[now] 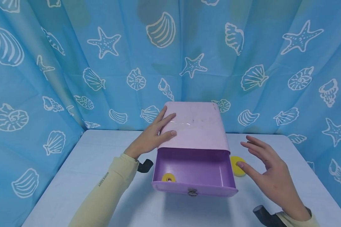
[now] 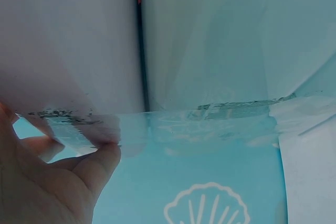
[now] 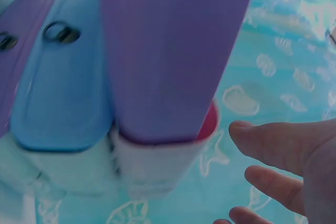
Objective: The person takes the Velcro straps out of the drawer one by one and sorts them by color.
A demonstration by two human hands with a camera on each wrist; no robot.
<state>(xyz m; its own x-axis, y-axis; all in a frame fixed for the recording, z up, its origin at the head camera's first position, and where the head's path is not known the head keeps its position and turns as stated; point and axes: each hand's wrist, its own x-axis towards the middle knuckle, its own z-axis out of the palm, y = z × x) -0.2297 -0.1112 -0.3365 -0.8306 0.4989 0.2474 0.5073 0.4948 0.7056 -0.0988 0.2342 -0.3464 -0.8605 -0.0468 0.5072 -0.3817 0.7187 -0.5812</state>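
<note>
My left hand (image 1: 152, 136) rests on the left edge of the pale pink top of a small drawer cabinet (image 1: 199, 132), fingers spread. Its purple top drawer (image 1: 200, 167) is pulled out, with a small yellow ring (image 1: 166, 177) in the front left corner. To the right of the drawer my right hand (image 1: 275, 176) hovers, fingers apart and holding nothing. A yellow disc (image 1: 236, 171) shows behind its thumb, partly covered by the thumb and drawer. In the left wrist view, the left fingers touch the cabinet's side near clear tape (image 2: 210, 121).
Below the pulled-out drawer, a blue drawer (image 3: 68, 87) and another purple drawer (image 3: 26, 51) are closed, each with a ring pull. The cabinet stands on a white table (image 1: 102, 148). A blue shell-patterned curtain (image 1: 116, 85) hangs close behind the table.
</note>
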